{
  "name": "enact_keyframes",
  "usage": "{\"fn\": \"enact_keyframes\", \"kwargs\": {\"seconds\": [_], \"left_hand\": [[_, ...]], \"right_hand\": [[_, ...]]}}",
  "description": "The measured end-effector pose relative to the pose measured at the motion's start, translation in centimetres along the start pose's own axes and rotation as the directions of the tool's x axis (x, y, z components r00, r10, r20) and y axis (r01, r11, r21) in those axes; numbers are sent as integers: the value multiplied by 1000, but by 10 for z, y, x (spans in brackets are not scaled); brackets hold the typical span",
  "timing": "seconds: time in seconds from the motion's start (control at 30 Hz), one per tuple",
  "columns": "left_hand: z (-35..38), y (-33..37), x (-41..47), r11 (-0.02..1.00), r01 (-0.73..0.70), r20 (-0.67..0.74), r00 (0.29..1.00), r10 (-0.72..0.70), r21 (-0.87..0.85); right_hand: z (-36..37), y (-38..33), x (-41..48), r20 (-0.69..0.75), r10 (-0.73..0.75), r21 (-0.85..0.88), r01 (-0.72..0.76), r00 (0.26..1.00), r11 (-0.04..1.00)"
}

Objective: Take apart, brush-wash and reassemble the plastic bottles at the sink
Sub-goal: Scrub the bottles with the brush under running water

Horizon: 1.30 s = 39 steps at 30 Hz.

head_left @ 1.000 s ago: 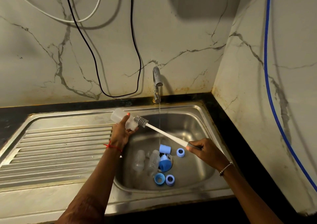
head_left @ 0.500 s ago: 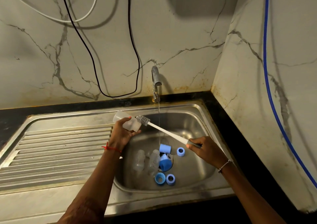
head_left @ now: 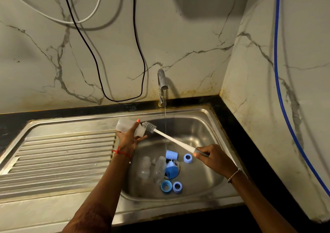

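Observation:
My left hand (head_left: 129,137) grips a clear plastic bottle (head_left: 125,126) held on its side over the left edge of the sink basin (head_left: 201,125), mouth toward the right. My right hand (head_left: 213,158) holds the grey grip of a white bottle brush (head_left: 171,139); its bristle head sits just outside the bottle's mouth. In the basin lie two more clear bottles (head_left: 145,167) (head_left: 159,168), a blue cap (head_left: 171,154), a larger blue piece (head_left: 170,170) over the drain, and blue rings (head_left: 188,158) (head_left: 166,186) (head_left: 177,187).
The tap (head_left: 161,83) runs a thin stream of water into the basin. A ribbed steel draining board (head_left: 59,159) lies to the left. Black and white cables (head_left: 100,68) hang on the marble wall, and a blue hose (head_left: 280,83) runs down the right wall.
The bottle has tipped slightly more level in my left hand, and the brush head has stayed at its mouth. Both hands have hardly shifted.

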<state>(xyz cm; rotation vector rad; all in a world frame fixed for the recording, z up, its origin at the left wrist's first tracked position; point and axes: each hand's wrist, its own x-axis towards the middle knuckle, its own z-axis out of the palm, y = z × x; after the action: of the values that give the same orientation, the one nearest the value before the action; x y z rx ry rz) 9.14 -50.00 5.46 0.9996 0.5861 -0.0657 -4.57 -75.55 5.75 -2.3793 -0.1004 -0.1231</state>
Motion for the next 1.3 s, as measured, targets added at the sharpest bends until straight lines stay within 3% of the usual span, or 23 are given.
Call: {"fn": "enact_keyframes", "kwargs": {"seconds": [0.2, 0.37, 0.5, 0.63, 0.8, 1.03, 1.13, 1.3], "left_hand": [[6, -4, -13, 997, -31, -86, 996, 37, 76], [-3, -1, -2, 999, 32, 155, 988, -31, -6], [-4, 0, -8, 997, -62, 182, 982, 55, 34], [-7, -3, -3, 987, -110, 81, 992, 101, 118], [-5, -1, 2, 976, -115, 83, 991, 101, 184], [-1, -7, 4, 998, -25, 62, 998, 21, 63], [-1, -3, 0, 1000, -2, 124, 992, 1, 4], [-5, -3, 2, 996, -77, 104, 992, 73, 39]], "right_hand": [[4, -1, 0, 4, -2, -73, 2, 1000, 997], [2, -1, 2, -29, 21, -103, -24, 999, 994], [3, -3, -2, -16, 22, -116, -23, 1000, 993], [4, -7, -8, 12, 31, -93, -30, 999, 995], [9, -7, -8, -2, 71, -48, -71, 997, 996], [25, -12, 0, -18, 104, 16, -103, 994, 994], [27, -13, 2, -16, 119, 64, -118, 993, 991], [26, -11, 3, -4, 124, 101, -123, 992, 987]]}}
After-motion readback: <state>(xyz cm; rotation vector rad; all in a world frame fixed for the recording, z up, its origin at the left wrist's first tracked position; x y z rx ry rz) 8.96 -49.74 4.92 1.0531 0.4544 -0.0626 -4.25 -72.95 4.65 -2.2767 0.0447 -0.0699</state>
